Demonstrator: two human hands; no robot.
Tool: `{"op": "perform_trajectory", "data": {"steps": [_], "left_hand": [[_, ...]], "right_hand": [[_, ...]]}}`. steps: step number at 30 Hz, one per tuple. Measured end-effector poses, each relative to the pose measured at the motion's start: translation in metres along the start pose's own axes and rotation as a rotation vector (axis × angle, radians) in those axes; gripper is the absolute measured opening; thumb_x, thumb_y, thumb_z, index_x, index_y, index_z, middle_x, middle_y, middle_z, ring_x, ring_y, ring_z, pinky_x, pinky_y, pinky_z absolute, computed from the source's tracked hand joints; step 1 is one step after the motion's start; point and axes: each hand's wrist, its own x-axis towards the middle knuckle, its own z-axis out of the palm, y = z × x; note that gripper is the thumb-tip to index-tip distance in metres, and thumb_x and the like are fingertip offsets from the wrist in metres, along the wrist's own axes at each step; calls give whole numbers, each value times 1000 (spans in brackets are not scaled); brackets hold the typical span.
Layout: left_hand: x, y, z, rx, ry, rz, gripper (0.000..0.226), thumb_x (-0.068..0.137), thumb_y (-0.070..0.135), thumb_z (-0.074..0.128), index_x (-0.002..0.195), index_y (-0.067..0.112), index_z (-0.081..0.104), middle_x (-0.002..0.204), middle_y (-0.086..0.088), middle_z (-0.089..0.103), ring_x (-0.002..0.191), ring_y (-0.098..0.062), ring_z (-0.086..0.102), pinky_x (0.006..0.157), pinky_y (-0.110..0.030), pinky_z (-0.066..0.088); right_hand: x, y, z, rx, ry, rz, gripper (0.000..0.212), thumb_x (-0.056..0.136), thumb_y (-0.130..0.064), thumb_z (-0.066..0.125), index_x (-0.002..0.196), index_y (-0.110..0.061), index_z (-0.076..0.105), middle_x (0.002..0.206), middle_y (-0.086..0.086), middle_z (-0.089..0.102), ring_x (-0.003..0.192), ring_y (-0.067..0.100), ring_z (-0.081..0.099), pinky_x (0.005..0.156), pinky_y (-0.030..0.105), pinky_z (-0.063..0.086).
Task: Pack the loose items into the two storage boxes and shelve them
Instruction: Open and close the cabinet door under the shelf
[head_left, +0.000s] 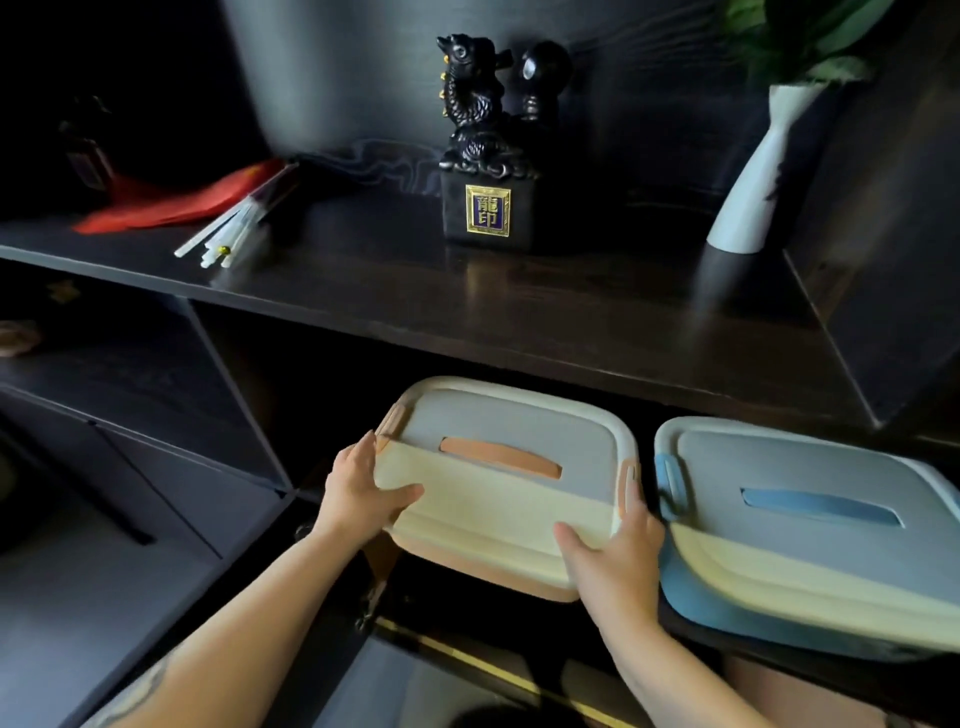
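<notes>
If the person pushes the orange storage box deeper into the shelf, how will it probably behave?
The orange storage box looks like rigid plastic, so it should probably slide as one piece without bending. Its low, wide shape makes tipping unlikely. The left hand and right hand hold opposite sides, which should keep it straight beside the blue storage box.

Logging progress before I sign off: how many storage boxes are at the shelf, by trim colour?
Orange-trimmed box, lid on, gripped by the left hand and right hand: 1
Blue-trimmed box, lid on, to its right: 1
Total: 2
</notes>
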Motion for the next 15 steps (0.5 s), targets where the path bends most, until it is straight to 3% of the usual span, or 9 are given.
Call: {"op": "perform_trajectory", "data": {"steps": [3, 6, 8, 10, 12, 13, 15], "left_hand": [[-23, -16, -18, -30, -21, -19, 106, 46, 51, 81, 139, 40, 33, 118, 9, 35, 120, -19, 37, 99, -45, 42], [-39, -25, -25, -23, -37, -37, 103, 50, 57, 79, 139, 49, 29, 125, 4, 36, 122, -22, 36, 102, -45, 40], [-50, -29, -26, -12, -52, -32, 106, 52, 60, 79, 141, 51, 22, 125, 3, 36, 121, -21, 37, 103, -44, 39], [-62, -38, -30, -18, -55, -30, 110, 49, 60, 80, 140, 58, 16, 120, 4, 38, 115, -20, 43, 96, -39, 44], [-77, -50, -40, -61, -44, -35, 111, 47, 59, 81, 134, 67, 14, 115, 7, 39, 107, -17, 47, 79, -29, 47], [-85, -58, -46, -71, -35, -34, 111, 45, 60, 81, 132, 70, 13, 113, 8, 40, 104, -16, 48, 73, -27, 46], [-104, -78, -57, -56, -19, -34, 112, 42, 60, 79, 131, 71, 14, 112, 8, 45, 104, -17, 49, 78, -33, 49]], "right_hand": [[-10, 3, -5, -10, -87, 56, 105, 65, -40, 77, 147, -48, 12, 126, 3, 32, 119, 25, 41, 91, 32, 39], [-16, -5, -4, -75, -121, 61, 107, 61, -52, 75, 146, -48, 11, 125, 6, 34, 120, 27, 39, 91, 36, 40], [-28, -8, -1, -103, -83, 52, 107, 58, -58, 75, 143, -50, 11, 118, 3, 37, 109, 25, 46, 81, 36, 42], [-44, -6, 3, -92, -44, 51, 107, 54, -59, 76, 139, -55, 12, 114, -1, 39, 91, 18, 50, 70, 34, 41], [-63, -2, 9, -72, -29, 48, 108, 52, -60, 77, 137, -58, 12, 111, -6, 37, 81, 10, 47, 65, 33, 41], [-73, 1, 12, -72, -22, 45, 108, 51, -60, 78, 136, -59, 11, 111, -9, 36, 81, 9, 47, 66, 34, 42], [-97, 6, 23, -84, 0, 25, 109, 50, -59, 79, 135, -60, 12, 110, -14, 33, 89, 9, 45, 73, 35, 42]]}}
